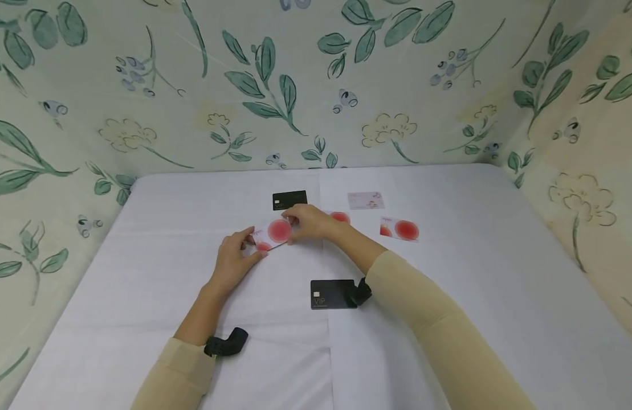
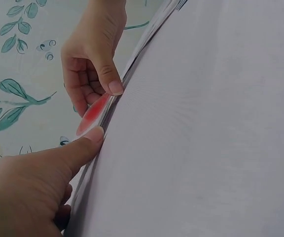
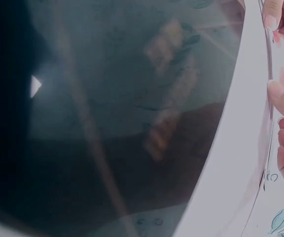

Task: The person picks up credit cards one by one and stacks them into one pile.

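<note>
A white card with red circles (image 1: 280, 230) is held between both hands at the middle of the table. My left hand (image 1: 232, 259) grips its left end, thumb on the near edge and fingers on the far one. At the right end my right hand (image 1: 310, 221) pinches the card. In the left wrist view, the thumbs of the left hand (image 2: 38, 182) and right hand (image 2: 92, 59) lie along its near edge. Just beyond the hands lies a black VIP card (image 1: 290, 200). A second red-circle card (image 1: 340, 217) is partly hidden behind the right hand.
Another black VIP card (image 1: 331, 294) lies near the right wrist and fills much of the right wrist view. A pale pink card (image 1: 366, 200) and a further red-circle card (image 1: 400, 229) lie to the right on the white tablecloth (image 1: 141, 285). Leaf-patterned fabric (image 1: 305, 85) surrounds the table.
</note>
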### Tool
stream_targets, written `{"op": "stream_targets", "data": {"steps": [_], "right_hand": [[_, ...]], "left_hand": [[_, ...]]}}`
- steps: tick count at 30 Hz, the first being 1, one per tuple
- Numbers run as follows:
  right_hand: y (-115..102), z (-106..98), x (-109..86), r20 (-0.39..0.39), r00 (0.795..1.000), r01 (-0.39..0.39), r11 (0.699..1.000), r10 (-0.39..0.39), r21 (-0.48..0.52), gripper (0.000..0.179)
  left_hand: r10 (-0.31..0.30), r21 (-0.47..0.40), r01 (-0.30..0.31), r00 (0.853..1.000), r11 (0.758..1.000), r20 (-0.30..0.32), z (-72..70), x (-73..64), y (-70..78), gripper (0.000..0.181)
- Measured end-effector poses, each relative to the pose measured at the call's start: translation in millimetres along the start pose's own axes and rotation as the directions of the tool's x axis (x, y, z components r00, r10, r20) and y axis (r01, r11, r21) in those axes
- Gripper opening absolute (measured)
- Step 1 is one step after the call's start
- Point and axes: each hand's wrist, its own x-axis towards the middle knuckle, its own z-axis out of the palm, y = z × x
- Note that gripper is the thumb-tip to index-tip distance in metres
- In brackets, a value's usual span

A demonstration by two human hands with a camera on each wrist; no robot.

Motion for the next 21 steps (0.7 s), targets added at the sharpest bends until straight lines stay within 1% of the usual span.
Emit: {"op": "stream_targets", "data": {"steps": [3,6,9,11,13,16,19,21], "right_hand": [[3,-1,-2.5,-0.006,1.000,0.019,0.999,-0.019,0.025,0.063],[4,-1,-3.6,-0.003,0.999,0.038,0.998,-0.037,0.053,0.066],[5,-3,-5.2,-0.002,0.999,0.055,0.996,-0.055,0.067,0.066],[4,-4,-7.2,-0.004,0.998,0.062,0.996,-0.062,0.061,0.065],[4,-7,-10.1,-0.003,0.998,0.064,0.997,-0.064,0.053,0.064],[3,-12,-14.4,0.006,0.998,0.058,0.997,-0.059,0.044,0.063],[3,-16,-18.2,0.018,0.998,0.059,0.998,-0.060,0.036,0.062],[4,-17,-21.0,0.025,0.997,0.067,0.997,-0.068,0.029,0.061]], "left_hand": [[0.007,-0.019,-0.007,1.000,1.000,-0.003,0.9,0.4,3.1,0.069],[0.013,-0.025,-0.013,1.000,1.000,-0.006,-0.4,0.3,4.1,0.070],[0.034,-0.039,-0.035,0.999,0.999,-0.015,-3.2,-0.9,4.3,0.069],[0.057,-0.043,-0.058,0.998,0.997,-0.026,-4.2,-1.4,4.3,0.069],[0.093,-0.042,-0.094,0.995,0.995,-0.045,-4.7,-1.5,4.6,0.067],[0.133,-0.020,-0.134,0.989,0.991,-0.062,-4.5,-0.7,4.6,0.065],[0.160,-0.003,-0.161,0.985,0.987,-0.071,-4.1,-0.1,5.3,0.063],[0.170,0.001,-0.170,0.983,0.985,-0.066,-3.4,0.3,6.1,0.060]]}}
